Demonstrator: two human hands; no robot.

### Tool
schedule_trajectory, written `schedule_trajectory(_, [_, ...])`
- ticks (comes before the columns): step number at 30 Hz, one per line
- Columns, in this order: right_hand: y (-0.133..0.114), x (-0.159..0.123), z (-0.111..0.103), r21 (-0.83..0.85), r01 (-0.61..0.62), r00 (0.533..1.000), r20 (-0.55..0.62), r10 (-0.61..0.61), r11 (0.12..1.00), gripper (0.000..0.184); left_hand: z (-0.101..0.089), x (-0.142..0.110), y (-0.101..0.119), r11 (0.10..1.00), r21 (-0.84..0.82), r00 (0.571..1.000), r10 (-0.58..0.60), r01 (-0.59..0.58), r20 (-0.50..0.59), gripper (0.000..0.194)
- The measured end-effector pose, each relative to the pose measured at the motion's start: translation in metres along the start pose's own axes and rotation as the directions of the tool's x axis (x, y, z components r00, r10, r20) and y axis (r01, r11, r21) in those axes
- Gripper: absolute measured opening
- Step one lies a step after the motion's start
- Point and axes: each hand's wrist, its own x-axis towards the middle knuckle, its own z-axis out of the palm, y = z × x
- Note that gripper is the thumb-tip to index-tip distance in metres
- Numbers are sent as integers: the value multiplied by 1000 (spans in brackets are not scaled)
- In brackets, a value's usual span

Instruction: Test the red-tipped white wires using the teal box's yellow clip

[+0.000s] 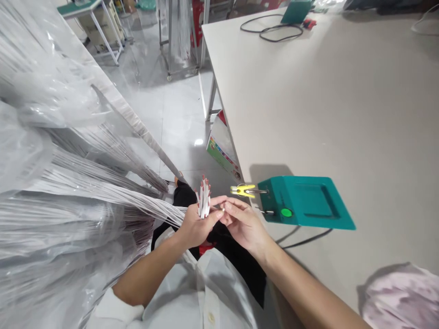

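Note:
My left hand (195, 226) is closed round a bundle of thin white wires with red tips (204, 197), which stand up out of the fist. My right hand (242, 221) meets it, thumb and forefinger pinched on a single wire end (222, 209). Both hands hover over my lap, just left of the table edge. A teal box (305, 201) with a green button (286, 212) sits on the table right of my right hand. A yellow clip (244, 190) juts from the box's left side, close above my right fingers.
Long bundles of white wires in clear plastic (68, 183) fill the left side. The grey table (343, 100) carries a black cable (274, 29) and a second teal box (297, 11) at the far end. A pink cloth (401, 297) lies at bottom right. A coloured carton (221, 146) stands under the table.

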Motion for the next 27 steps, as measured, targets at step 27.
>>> schedule_trajectory(27, [55,2,8,-627,-66,959,175,223,776,24,-19,30,4,898,-421,984,-170,131,-58,31])
